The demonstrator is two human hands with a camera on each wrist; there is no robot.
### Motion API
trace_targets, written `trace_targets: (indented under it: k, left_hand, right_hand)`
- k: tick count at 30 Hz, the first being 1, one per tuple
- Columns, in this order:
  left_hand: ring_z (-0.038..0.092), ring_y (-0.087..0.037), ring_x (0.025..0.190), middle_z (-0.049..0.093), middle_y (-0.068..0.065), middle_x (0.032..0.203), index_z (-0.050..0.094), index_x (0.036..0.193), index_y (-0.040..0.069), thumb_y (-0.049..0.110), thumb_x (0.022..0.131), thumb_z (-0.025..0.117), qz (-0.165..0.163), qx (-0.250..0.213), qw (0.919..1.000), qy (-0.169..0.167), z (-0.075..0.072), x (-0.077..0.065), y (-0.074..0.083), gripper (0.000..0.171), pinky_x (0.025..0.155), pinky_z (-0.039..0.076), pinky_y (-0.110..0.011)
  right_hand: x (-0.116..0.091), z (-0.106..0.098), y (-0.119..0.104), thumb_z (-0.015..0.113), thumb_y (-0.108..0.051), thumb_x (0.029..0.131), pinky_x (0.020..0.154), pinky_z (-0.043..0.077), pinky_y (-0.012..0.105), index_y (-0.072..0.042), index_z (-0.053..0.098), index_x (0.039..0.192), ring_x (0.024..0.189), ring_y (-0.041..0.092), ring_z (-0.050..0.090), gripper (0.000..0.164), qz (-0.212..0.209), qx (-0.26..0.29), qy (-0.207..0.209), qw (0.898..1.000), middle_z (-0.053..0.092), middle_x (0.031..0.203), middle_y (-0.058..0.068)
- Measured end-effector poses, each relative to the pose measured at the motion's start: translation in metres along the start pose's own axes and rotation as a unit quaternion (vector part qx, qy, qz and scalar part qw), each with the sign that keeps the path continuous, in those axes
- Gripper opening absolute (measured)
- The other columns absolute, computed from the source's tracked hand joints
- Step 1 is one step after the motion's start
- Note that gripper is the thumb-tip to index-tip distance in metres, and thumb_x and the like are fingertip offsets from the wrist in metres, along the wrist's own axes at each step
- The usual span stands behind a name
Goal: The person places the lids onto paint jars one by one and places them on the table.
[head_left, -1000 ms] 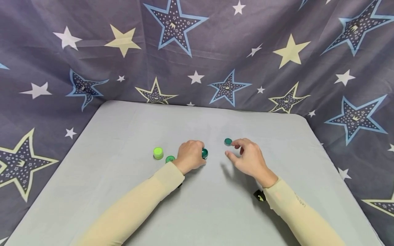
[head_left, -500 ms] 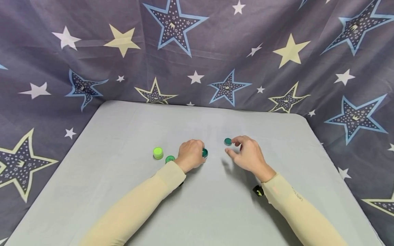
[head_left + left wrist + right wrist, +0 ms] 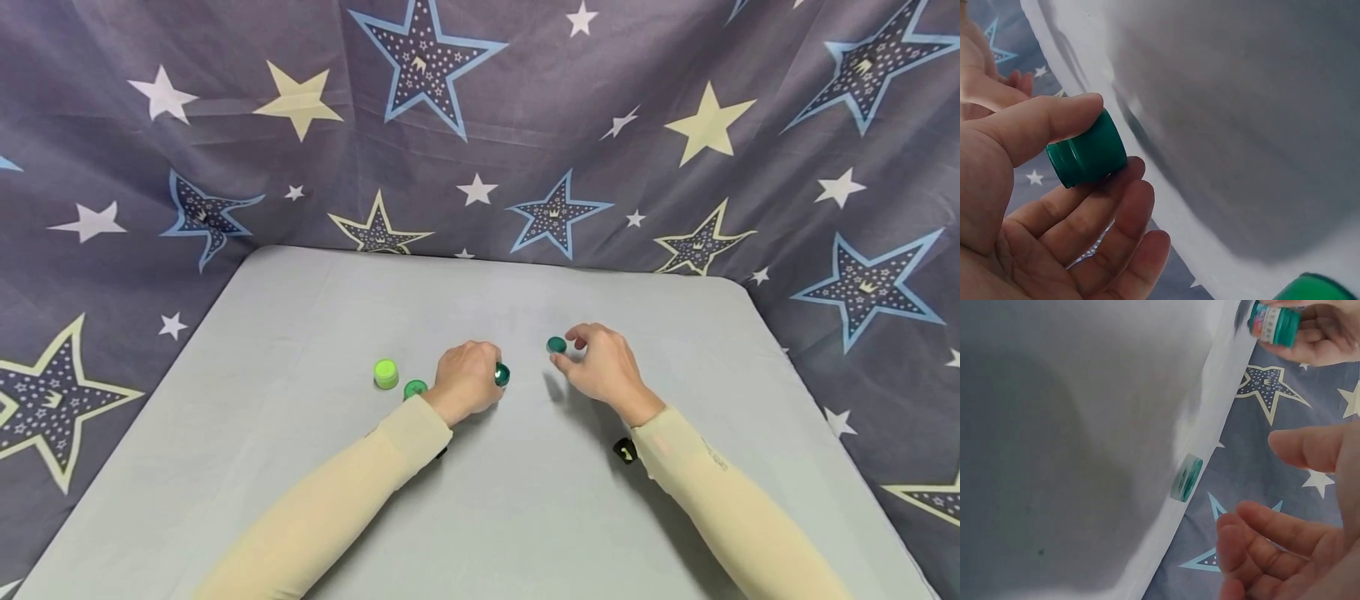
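My left hand [image 3: 468,379] pinches a small green paint jar [image 3: 1094,150] between thumb and fingers, its ridged rim showing in the left wrist view. A printed label shows on this jar's side in the right wrist view. My right hand [image 3: 603,371] reaches over the table with thumb and fingers apart and nothing between them. Just beyond its fingertips lies a shallow round teal lid [image 3: 556,345] with a pale side, seen also in the right wrist view as a teal lid [image 3: 1187,479].
Left of my left hand stands a lime-green jar [image 3: 386,374] on the grey-white table [image 3: 300,333]. A green round piece [image 3: 415,389] lies beside my left wrist, partly covered by the sleeve. Star-patterned cloth [image 3: 480,125] hangs behind the table and along both sides.
My right hand has shifted slightly up and left, its thumb now closer to the teal lid. The left hand has edged a little to the right with the green jar.
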State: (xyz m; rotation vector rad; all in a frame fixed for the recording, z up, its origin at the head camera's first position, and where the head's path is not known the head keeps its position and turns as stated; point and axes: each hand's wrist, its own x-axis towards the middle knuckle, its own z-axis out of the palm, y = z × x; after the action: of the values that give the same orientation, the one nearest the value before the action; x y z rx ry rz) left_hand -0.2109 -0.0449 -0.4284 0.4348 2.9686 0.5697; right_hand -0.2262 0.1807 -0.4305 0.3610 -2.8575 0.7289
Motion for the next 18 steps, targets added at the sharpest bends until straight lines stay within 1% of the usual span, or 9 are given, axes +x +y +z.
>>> trace_targets:
  k: [5,8,14,18]
  left_hand:
    - [0.058,-0.014,0.068,0.063,0.004,0.071,0.069,0.076,0.014,0.008,0.079,0.083,0.012,-0.013,0.9998,0.010,-0.002,-0.004,0.001,0.015,0.062,0.048,-0.033]
    - [0.060,-0.014,0.071,0.067,0.004,0.075,0.072,0.080,0.013,0.009,0.079,0.083,0.014,-0.023,0.9996,0.013,-0.004,-0.007,0.002,0.013,0.065,0.050,-0.034]
    - [0.065,-0.016,0.081,0.072,0.002,0.085,0.075,0.089,0.012,0.011,0.078,0.086,0.010,-0.047,0.9988,0.004,-0.008,-0.014,0.006,0.015,0.074,0.054,-0.037]
    - [0.067,-0.017,0.083,0.072,0.001,0.087,0.075,0.091,0.013,0.012,0.078,0.086,0.016,-0.052,0.9985,0.003,-0.010,-0.018,0.007,0.017,0.075,0.054,-0.038]
  right_hand:
    - [0.007,0.002,0.002,0.080,-0.032,0.087,0.075,0.051,0.046,-0.003,0.072,0.117,0.090,0.033,0.066,0.043,0.016,-0.013,-0.014,1.000,0.071,0.103,0.015]
    - [0.010,0.004,0.003,0.080,-0.033,0.087,0.079,0.052,0.047,-0.002,0.072,0.119,0.093,0.034,0.067,0.045,0.019,-0.025,-0.022,0.999,0.071,0.104,0.016]
    - [0.016,0.008,0.005,0.080,-0.034,0.088,0.083,0.053,0.048,0.000,0.072,0.122,0.097,0.034,0.068,0.049,0.022,-0.056,-0.044,0.997,0.071,0.109,0.017]
    - [0.020,0.010,0.004,0.079,-0.034,0.089,0.086,0.053,0.049,0.000,0.070,0.126,0.101,0.035,0.068,0.051,0.027,-0.072,-0.062,0.995,0.070,0.114,0.019]
